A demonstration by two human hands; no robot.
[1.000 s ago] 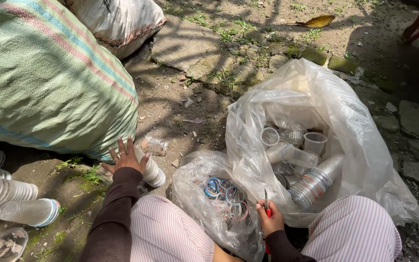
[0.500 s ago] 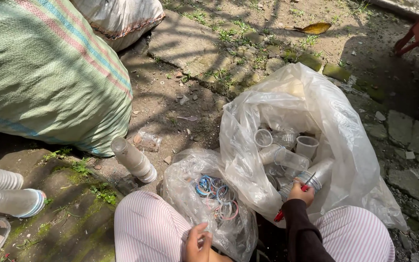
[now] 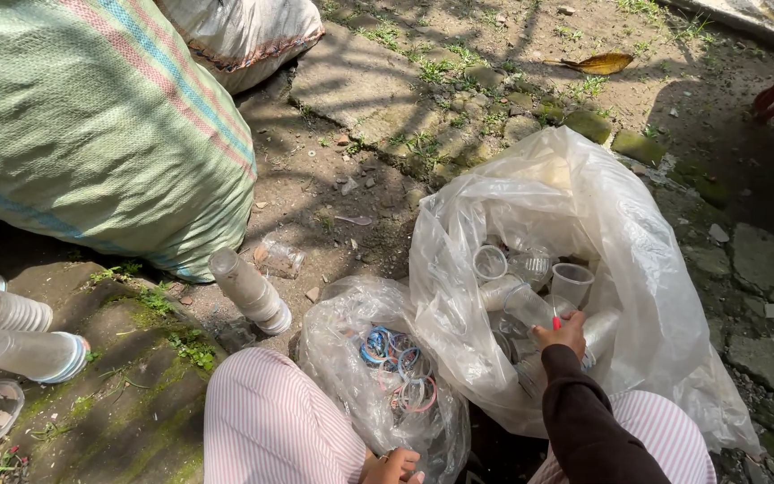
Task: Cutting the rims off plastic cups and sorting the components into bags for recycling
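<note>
Bare dirt ground [image 3: 333, 170] with flat stones carries a striped sack [image 3: 91, 125]; beside the sack lie stacked clear cups [image 3: 251, 291] and two plastic bags [image 3: 620, 233].

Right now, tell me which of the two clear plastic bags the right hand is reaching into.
The larger bag, the one holding clear plastic cups. The right hand is inside its mouth, among the cups. The smaller bag beside it holds coloured rings instead.

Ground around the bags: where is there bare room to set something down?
Bare dirt lies between the green sack, the flat stone slab and the big clear bag. It is crowded nearer in: a cup stack and crushed cup by the small ring bag, more stacks at far left.
</note>
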